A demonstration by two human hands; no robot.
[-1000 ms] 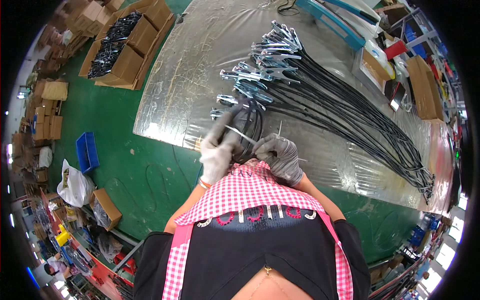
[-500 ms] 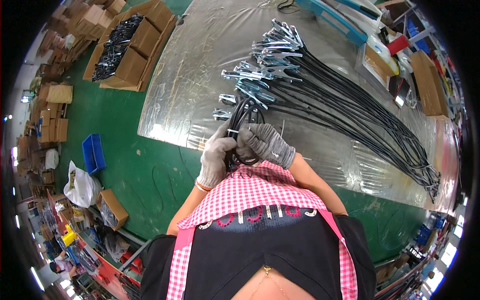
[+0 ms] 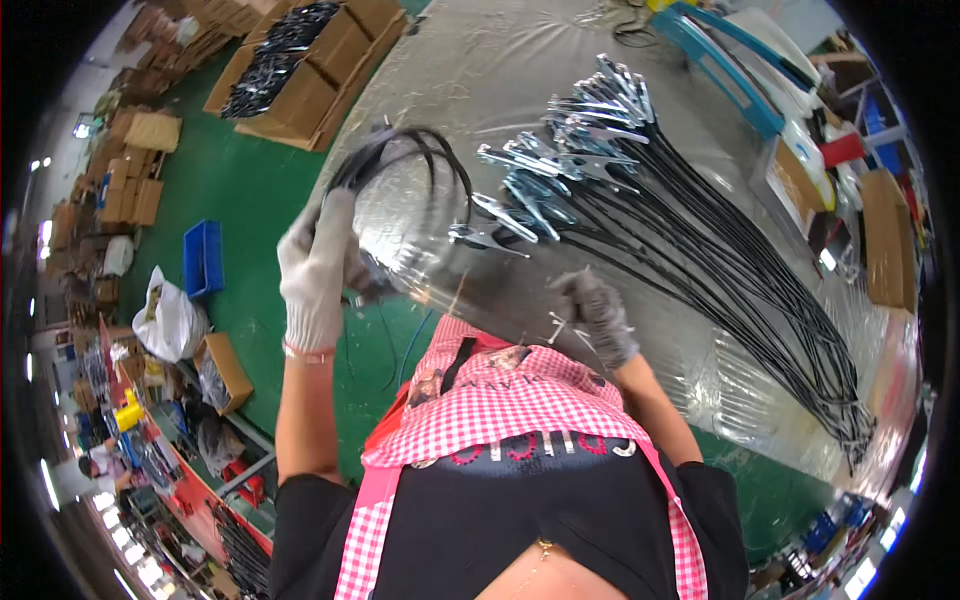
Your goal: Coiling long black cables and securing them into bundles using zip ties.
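Grips a looped black cable in the gloved left hand, by the near left corner of the silver table; extends the loop over the tabletop, close to the metal clamps on other black cables. Has the gloved right hand near the front edge, fingers bent beside white ties; cannot tell, for blur, if holding any. Leaves a wide gap between hands along that edge. Looks down on green floor stretching from the left edge to a blue bin, with cardboard boxes close to the table higher up. Wears a pink checked apron with dark lettering, partly folded, and a black shirt with white and pink letters, partly covered.
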